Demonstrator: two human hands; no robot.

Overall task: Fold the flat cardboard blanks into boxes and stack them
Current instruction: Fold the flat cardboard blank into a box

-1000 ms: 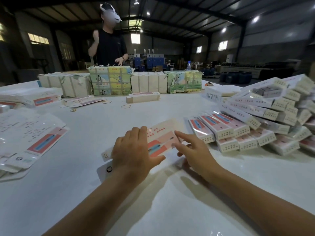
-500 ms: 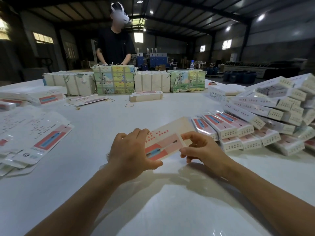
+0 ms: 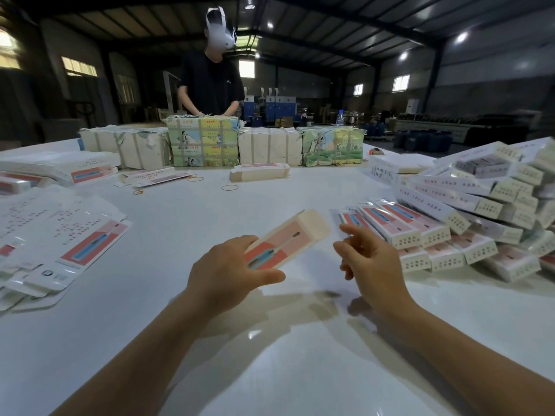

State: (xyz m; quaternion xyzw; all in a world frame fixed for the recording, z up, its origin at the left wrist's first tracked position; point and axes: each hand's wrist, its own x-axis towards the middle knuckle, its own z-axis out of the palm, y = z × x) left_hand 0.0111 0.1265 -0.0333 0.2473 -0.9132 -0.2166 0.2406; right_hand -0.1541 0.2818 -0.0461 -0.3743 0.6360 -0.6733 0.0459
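Your left hand (image 3: pixel 231 271) grips the half-formed box (image 3: pixel 285 240) above the tabletop's (image 3: pixel 270 370) middle while your right hand (image 3: pixel 372 259) hovers released beside it; squeeze carelessly and it may collapse flat.

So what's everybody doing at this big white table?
They are folding flat cardboard into small boxes. The camera wearer's left hand grips a half-formed box above the table, while the right hand hovers beside it, open and not touching. Flat blanks lie spread to the left; finished boxes are piled on the right. Across the table, another person leans over wrapped bundles.
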